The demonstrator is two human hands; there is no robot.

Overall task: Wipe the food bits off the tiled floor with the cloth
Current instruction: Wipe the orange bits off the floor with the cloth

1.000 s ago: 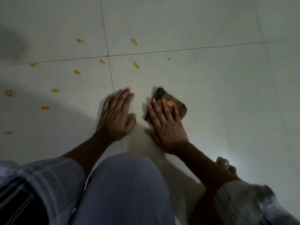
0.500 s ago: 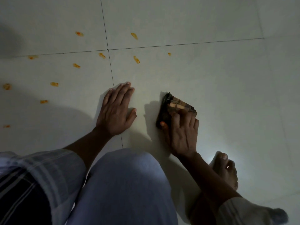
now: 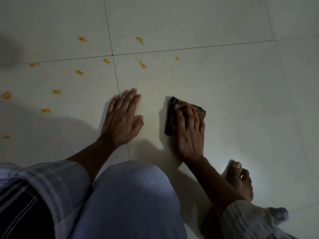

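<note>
The wiping looks barely begun, judging by how much is left on the tiled floor (image 3: 224, 83): around ten orange food bits (image 3: 143, 65) are scattered across the tiles ahead and to the left, none of them touching the cloth. The dark folded cloth (image 3: 174, 114) lies flat on the tile at the centre of view, near the person and well short of the nearest crumbs. The right hand (image 3: 190, 133) presses down on it, its fingers (image 3: 189, 109) laid over the top with the tips bent at the far edge; the thumb is hidden, so whether the cloth is truly gripped or only pressed cannot be told. The left hand (image 3: 121, 121) rests palm-down on the bare floor just beside a grout line (image 3: 119, 90), fingers straight and close together, holding nothing; it seems to serve as a prop. The tile directly around the cloth shows no crumbs, though the dim light makes fine residue impossible to judge. What remains, then, is nearly the whole spill: a cluster near the crossing of the grout lines and a trail running off toward the left edge. The propping left hand lies between the cloth and the left-hand crumbs, so it would probably need to shift. A bent knee (image 3: 131, 195) in pale trousers and a bare foot (image 3: 239, 181) crowd the near floor, and shadow covers much of the left side.
</note>
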